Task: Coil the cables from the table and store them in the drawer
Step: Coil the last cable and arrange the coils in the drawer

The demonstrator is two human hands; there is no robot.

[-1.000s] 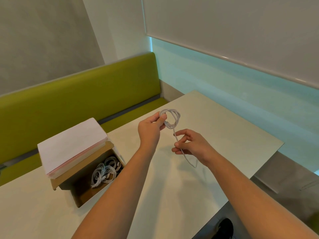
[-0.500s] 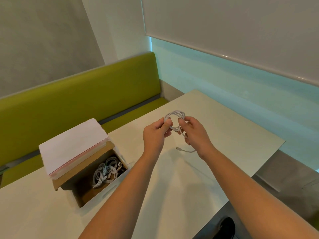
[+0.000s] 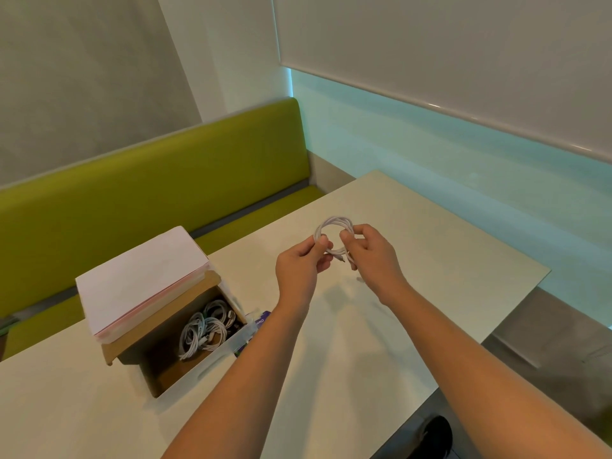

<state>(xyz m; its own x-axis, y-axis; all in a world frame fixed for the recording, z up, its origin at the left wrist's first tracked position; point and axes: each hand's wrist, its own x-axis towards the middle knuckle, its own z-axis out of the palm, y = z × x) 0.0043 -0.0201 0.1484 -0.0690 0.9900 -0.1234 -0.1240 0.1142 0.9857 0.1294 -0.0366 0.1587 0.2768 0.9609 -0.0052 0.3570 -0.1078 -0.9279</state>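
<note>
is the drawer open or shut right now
Open. The drawer is pulled out from under the stack of paper, and its inside shows, with several coiled white cables lying in it.

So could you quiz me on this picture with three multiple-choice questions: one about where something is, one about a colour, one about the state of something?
1. Where are the cables that are already coiled?
A. In the open drawer under the stack of paper
B. On the bench
C. On the floor

2. What colour is the bench behind the table?
A. Blue
B. Green
C. Red

3. How is the cable in the hands held?
A. Stretched out straight
B. Lying loose on the table
C. Looped in a coil, pinched by both hands

Answers:
1. A: white coiled cables lie inside the open drawer, left of the arms, below the stack of paper.
2. B: the bench has green padding.
3. C: the left hand and right hand each pinch a side of the white cable, held above the table.
</note>
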